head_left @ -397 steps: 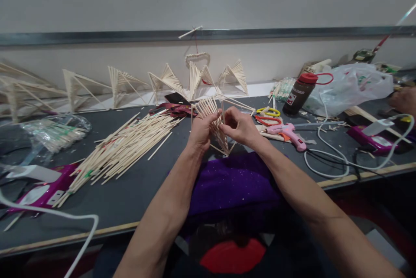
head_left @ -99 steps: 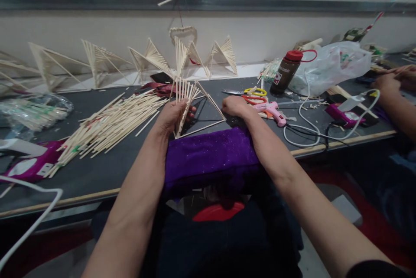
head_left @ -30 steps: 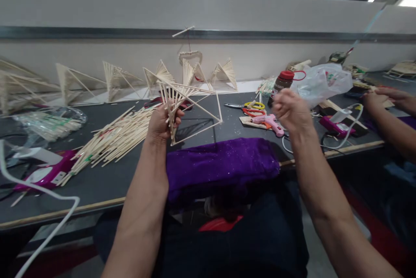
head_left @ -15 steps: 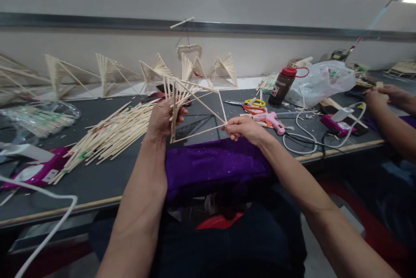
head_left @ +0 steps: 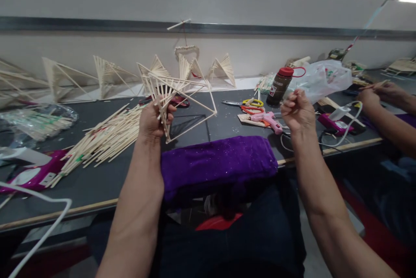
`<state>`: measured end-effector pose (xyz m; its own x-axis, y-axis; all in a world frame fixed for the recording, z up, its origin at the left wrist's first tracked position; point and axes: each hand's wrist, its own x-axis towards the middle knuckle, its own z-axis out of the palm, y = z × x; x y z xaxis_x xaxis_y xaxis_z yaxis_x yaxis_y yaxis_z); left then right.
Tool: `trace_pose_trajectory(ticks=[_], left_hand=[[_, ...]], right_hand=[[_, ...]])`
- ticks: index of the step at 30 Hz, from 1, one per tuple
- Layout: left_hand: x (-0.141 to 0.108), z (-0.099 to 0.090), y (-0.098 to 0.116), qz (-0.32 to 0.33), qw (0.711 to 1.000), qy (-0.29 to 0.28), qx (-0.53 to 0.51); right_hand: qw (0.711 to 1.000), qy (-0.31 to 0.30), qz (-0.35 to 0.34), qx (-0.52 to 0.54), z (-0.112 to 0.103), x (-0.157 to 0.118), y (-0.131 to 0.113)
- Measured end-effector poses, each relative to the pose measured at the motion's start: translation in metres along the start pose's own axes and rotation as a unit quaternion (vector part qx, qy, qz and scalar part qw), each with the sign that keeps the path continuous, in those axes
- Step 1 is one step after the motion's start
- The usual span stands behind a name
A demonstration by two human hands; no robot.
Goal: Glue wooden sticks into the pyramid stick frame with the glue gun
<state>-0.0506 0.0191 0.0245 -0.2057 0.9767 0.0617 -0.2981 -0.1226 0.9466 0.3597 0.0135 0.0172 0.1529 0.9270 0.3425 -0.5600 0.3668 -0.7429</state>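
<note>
My left hand [head_left: 156,117] is closed around one end of a wooden stick frame [head_left: 195,124], whose thin sticks fan out above the fingers. The frame's open corner points right, over the dark tabletop. Off to the right, my right hand [head_left: 298,111] is raised apart from the frame, its fingers curled and the tips pinched together. Whatever may be between those fingertips is too small to make out. Below it and to its left lie a pink glue gun [head_left: 267,121] and scissors with orange and yellow handles [head_left: 253,103].
Loose sticks [head_left: 104,135] are piled at left, by a bagged bundle [head_left: 42,119] and a magenta power strip [head_left: 35,174]. Finished stick frames [head_left: 113,74] line the wall. A purple cloth [head_left: 221,161] covers the near edge. A bottle [head_left: 280,87] stands behind; a co-worker's hands [head_left: 380,96] are at right.
My right hand has let go of the frame's corner and moved right and up, past the glue gun. My left hand still holds the frame, which has tilted slightly and shifted left.
</note>
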Motion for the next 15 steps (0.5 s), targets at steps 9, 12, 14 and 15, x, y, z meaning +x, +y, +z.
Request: trace_pose_trajectory(ticks=[9,12,14,15], left_hand=[[-0.006,-0.003,-0.001,0.022,0.995,-0.083,0.041],[-0.009,0.0,0.001,0.017,0.995,-0.09,0.045],[-0.011,0.001,0.001,0.012,0.995,-0.091,0.046],[-0.011,0.002,0.001,0.01,0.995,-0.091,0.047]], right_hand=[[0.972,-0.068,0.153,-0.164,0.054,-0.001,0.057],[0.964,-0.093,0.149,-0.199,0.068,0.007,0.069],[0.96,-0.104,0.141,-0.219,0.075,0.013,0.077],[0.958,-0.109,0.139,-0.227,0.078,0.015,0.081]])
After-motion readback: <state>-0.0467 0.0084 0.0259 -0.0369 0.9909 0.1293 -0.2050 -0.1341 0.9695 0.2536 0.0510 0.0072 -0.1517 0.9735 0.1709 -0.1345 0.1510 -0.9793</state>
